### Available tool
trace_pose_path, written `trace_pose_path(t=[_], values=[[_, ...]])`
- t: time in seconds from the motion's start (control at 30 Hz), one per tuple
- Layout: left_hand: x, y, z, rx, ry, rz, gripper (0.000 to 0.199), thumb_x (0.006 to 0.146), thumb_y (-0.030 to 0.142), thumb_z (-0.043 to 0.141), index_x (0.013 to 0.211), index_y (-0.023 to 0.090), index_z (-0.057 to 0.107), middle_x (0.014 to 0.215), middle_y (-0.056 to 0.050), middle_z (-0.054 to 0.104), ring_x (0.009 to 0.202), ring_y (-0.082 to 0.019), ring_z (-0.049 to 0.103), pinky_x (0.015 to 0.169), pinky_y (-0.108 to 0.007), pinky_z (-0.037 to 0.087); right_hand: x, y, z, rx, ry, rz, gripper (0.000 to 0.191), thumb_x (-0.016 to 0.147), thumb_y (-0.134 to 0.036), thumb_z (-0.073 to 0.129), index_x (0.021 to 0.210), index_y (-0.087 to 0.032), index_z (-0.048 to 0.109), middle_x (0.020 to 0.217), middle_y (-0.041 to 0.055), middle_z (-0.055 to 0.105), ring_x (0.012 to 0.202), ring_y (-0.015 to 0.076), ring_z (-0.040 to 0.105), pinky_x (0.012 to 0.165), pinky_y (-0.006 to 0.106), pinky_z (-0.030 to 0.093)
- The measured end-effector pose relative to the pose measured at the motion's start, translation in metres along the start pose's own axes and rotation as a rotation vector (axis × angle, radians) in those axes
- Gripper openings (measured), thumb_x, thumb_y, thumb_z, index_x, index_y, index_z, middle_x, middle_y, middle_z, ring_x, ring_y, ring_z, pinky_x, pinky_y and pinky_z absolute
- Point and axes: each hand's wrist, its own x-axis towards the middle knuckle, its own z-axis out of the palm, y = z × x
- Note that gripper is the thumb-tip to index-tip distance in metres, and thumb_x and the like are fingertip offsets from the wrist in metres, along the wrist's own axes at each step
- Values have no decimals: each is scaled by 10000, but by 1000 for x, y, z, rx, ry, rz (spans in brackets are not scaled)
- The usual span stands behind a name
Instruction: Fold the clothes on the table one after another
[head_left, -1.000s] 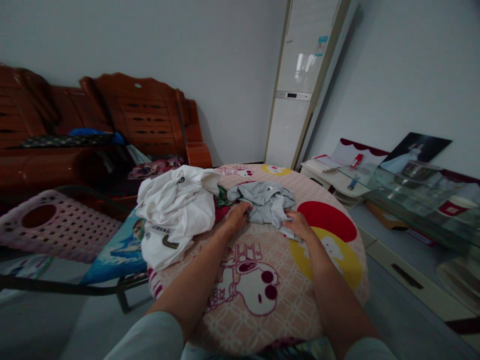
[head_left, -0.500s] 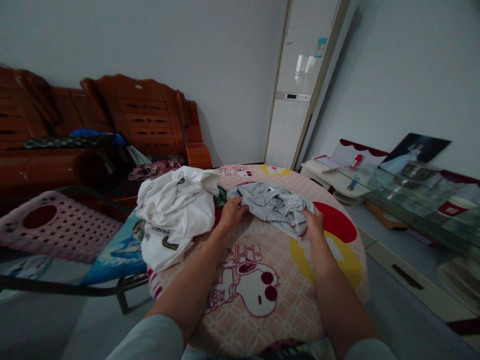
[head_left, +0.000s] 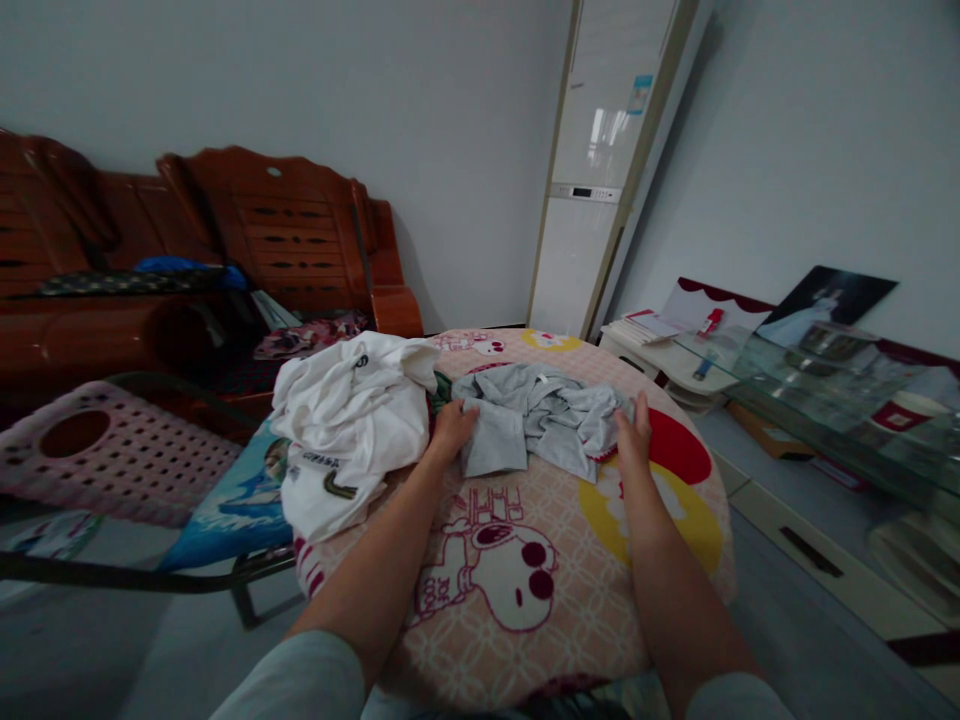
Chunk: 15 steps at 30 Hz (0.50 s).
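Note:
A crumpled light grey garment (head_left: 555,410) lies on a round table covered with a pink patterned cloth (head_left: 517,530); whether it is a shirt or shorts I cannot tell. A flat flap of it spreads toward me at its left. My left hand (head_left: 453,428) pinches the garment's left edge. At the right end, my right hand (head_left: 634,432) rests against the fabric with its thumb and fingers apart. A heaped white garment (head_left: 352,430) with dark printing sits just left of my left hand. Some dark green fabric (head_left: 442,390) peeks out between the two.
A pink woven chair (head_left: 142,450) with a blue printed cushion (head_left: 240,500) stands close to the table's left. Behind it is a wooden sofa (head_left: 292,235). A tall white air conditioner (head_left: 581,190) fills the corner. To the right stands a glass-topped cabinet (head_left: 825,395).
The grey garment's left part now lies as a flat flap toward me. My left hand has shifted slightly left and down. My right hand's fingers have loosened and spread.

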Motion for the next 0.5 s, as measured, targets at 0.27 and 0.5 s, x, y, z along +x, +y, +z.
trace_pose_path(t=[0.27,0.5], values=[[0,-7,3,47,-159,-19,203,809,298,608,833,133,724,861,-115,749,855,-265,685,667,-267,465,-29,-57,9,-312,-294,-349,410,946,-441,410,839,-184,712,836,107,701,818,220,632,799,309,481],[-1,-11,8,-21,-115,-1,226,814,307,595,893,142,728,982,-120,759,915,-264,689,689,-267,489,-28,-41,12,-725,-459,-122,229,882,-264,547,964,-195,750,922,120,738,890,253,663,797,318,455]])
